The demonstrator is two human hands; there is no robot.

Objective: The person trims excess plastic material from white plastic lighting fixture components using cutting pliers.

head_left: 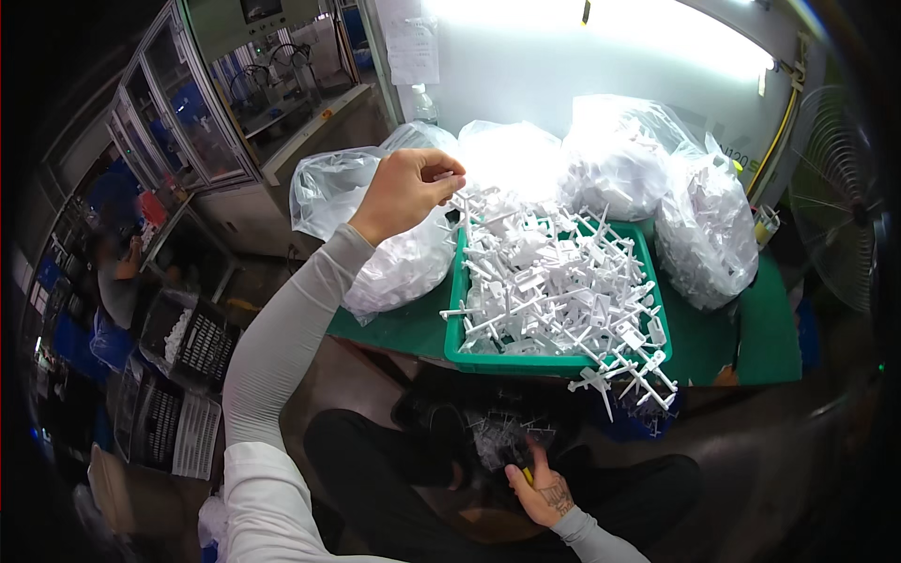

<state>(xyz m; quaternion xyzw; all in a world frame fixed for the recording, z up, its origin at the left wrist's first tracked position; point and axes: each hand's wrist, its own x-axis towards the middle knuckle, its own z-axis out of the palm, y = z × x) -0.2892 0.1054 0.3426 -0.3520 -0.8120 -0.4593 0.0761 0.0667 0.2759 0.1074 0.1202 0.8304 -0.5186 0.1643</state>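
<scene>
My left hand (405, 194) is raised at the back left of a green tray (563, 360), over the plastic bags. Its thumb and fingertips are pinched together; whatever is between them is too small to name. A heap of white molded plastic parts on sprues (554, 272) fills the tray, and some hang over its front rim. Low, between my legs, my right hand (542, 493) is closed around a yellow-handled tool (527, 476), whose working end I cannot make out. Just beyond that hand lie small whitish plastic pieces (497, 439) in a dark place below the table.
Clear bags of white parts stand left (399, 272), behind (615, 169) and right (709, 235) of the tray on the green table (704, 342). A bottle (424, 105) stands behind. At right is a fan (835, 197). Crates (192, 342) and another person (117, 281) are at left.
</scene>
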